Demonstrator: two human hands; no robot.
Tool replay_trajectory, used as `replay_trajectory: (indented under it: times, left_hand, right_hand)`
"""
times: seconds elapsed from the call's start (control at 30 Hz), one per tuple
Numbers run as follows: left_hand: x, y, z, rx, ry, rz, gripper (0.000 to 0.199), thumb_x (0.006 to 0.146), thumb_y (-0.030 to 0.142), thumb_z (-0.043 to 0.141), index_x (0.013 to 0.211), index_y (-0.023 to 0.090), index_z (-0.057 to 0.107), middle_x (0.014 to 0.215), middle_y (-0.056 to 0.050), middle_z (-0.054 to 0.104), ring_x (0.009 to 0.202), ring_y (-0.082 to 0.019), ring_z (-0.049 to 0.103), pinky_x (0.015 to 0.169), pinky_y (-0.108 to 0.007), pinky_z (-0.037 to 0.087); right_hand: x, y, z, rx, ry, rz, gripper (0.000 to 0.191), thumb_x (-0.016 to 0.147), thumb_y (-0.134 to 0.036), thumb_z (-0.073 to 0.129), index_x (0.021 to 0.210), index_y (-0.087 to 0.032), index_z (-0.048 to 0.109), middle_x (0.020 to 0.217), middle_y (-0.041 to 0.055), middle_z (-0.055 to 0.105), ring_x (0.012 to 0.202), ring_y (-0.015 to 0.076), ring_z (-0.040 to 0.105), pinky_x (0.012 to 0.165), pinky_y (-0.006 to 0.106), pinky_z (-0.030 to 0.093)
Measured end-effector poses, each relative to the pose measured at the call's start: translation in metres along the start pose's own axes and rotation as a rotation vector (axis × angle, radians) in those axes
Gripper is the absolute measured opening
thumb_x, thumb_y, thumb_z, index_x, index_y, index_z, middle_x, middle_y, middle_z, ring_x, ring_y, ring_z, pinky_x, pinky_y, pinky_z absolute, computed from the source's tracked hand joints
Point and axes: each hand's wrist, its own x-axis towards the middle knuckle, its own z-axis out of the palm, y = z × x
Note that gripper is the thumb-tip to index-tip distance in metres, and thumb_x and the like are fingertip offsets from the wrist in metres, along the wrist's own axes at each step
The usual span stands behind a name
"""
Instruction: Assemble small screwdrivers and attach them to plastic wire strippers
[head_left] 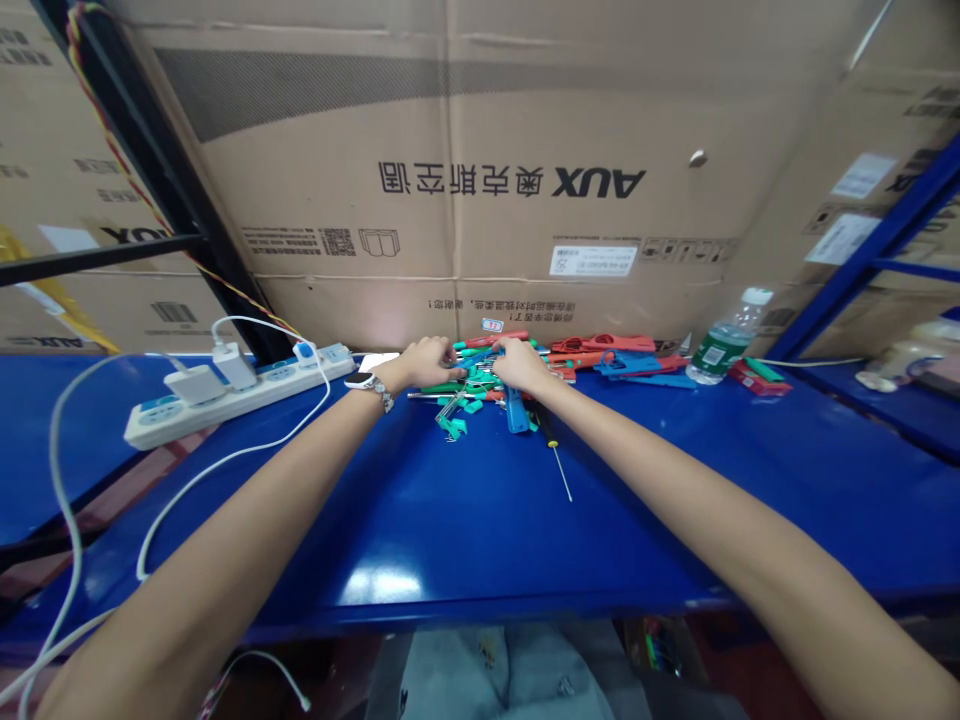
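A loose pile of small green pieces [452, 424], thin metal parts and red and green tool handles lies at the back of the blue table. My left hand [429, 362], with a watch on the wrist, reaches into the pile's left side, its fingers bent together; what they grip is too small to make out. On the right side, my right hand [521, 368] is closed with fingers curled down. A blue plastic piece [516, 412] stands out below this hand; I cannot tell whether the fingers grip it. Close by lies a screwdriver [553, 445] with a black and yellow handle.
Red tool pieces [604, 344] and flat blue pieces [645, 368] lie right of the pile. Farther right stand a water bottle [726, 340] and a small red box [757, 378]. A white power strip [240, 397] with cables is at left. Cardboard [510, 120] walls the back.
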Motion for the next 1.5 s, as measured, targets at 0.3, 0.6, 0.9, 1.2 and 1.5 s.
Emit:
replay_trajectory:
  times: [0.3,0.6,0.9,1.2,1.5]
  left_hand:
    - [-0.015,0.008,0.005,0.004,0.216,0.109,0.027,0.102,0.039,0.044,0.103,0.020,0.063,0.107,-0.013,0.064,0.094,-0.027,0.065,0.086,-0.040,0.053]
    - [-0.018,0.024,0.012,-0.027,0.311,0.014,0.030,0.108,0.037,0.035,0.125,0.018,0.051,0.116,-0.017,0.069,0.105,-0.032,0.069,0.087,-0.043,0.054]
    - [-0.017,0.015,0.022,-0.222,0.350,0.147,0.039,0.108,0.041,0.037,0.138,0.016,0.044,0.135,-0.020,0.065,0.129,-0.030,0.062,0.110,-0.048,0.049]
    - [-0.010,0.017,0.015,-0.339,0.478,0.145,0.041,0.108,0.041,0.037,0.135,0.014,0.052,0.135,-0.019,0.067,0.123,-0.028,0.065,0.106,-0.044,0.051]
    - [-0.029,0.026,-0.003,-0.372,0.391,0.134,0.039,0.104,0.041,0.048,0.131,0.016,0.063,0.127,-0.014,0.074,0.116,-0.027,0.069,0.102,-0.042,0.055]
  right_hand:
    - [-0.007,-0.002,-0.003,0.030,0.016,-0.001,0.055,0.083,-0.012,0.057,0.136,-0.021,0.067,0.124,0.0157,0.075,0.118,0.0345,0.069,0.098,0.044,0.053]
    - [-0.021,-0.002,0.002,0.071,0.134,-0.185,0.056,0.089,-0.013,0.049,0.141,-0.028,0.062,0.103,0.0099,0.077,0.098,0.0318,0.071,0.094,0.046,0.053]
    - [-0.020,-0.001,0.002,0.049,0.063,-0.306,0.064,0.091,-0.013,0.047,0.153,-0.029,0.054,0.129,0.0082,0.073,0.116,0.0324,0.069,0.104,0.048,0.051]
    - [-0.023,-0.006,-0.004,-0.154,0.018,-0.236,0.053,0.091,-0.015,0.046,0.140,-0.028,0.062,0.108,0.0097,0.078,0.101,0.0329,0.072,0.088,0.044,0.053]
    - [-0.017,0.001,-0.003,0.336,0.067,-0.056,0.037,0.081,-0.007,0.050,0.109,-0.021,0.068,0.073,0.0017,0.065,0.068,0.0214,0.062,0.067,0.031,0.049]
